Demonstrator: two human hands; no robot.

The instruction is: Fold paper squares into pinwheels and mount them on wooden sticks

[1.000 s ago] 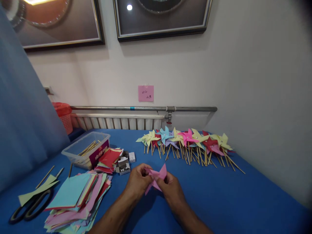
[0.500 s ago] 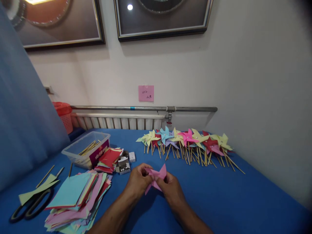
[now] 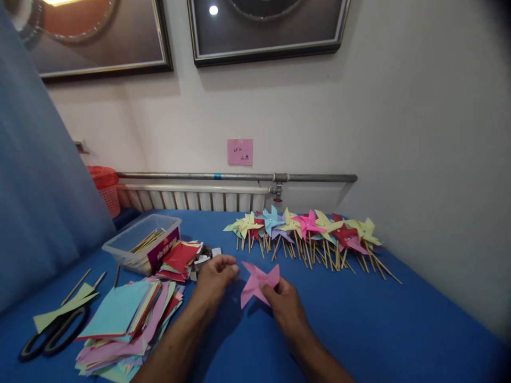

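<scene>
A pink paper pinwheel (image 3: 255, 283), its four-pointed shape folded in toward the middle, is pinched between the thumb and fingers of my right hand (image 3: 284, 303). No stick shows on it. My left hand (image 3: 216, 276) is apart from the pinwheel, on its left, with the fingers loosely bent and nothing visible in them. Just behind that hand lie small open boxes (image 3: 203, 258), partly hidden by it. A stack of coloured paper squares (image 3: 120, 311) sits to the left of my left forearm.
Finished pinwheels on sticks (image 3: 307, 223) lie in a row at the back right. On the left stand a clear plastic box (image 3: 115, 249) of sticks, red paper pieces (image 3: 181, 258) and black-handled scissors (image 3: 66, 332) under green paper. A radiator (image 3: 191, 199) runs along the wall.
My left hand has let go of the pink pinwheel and moved left, toward the small boxes. My right hand keeps the pinwheel, which now shows more of its face.
</scene>
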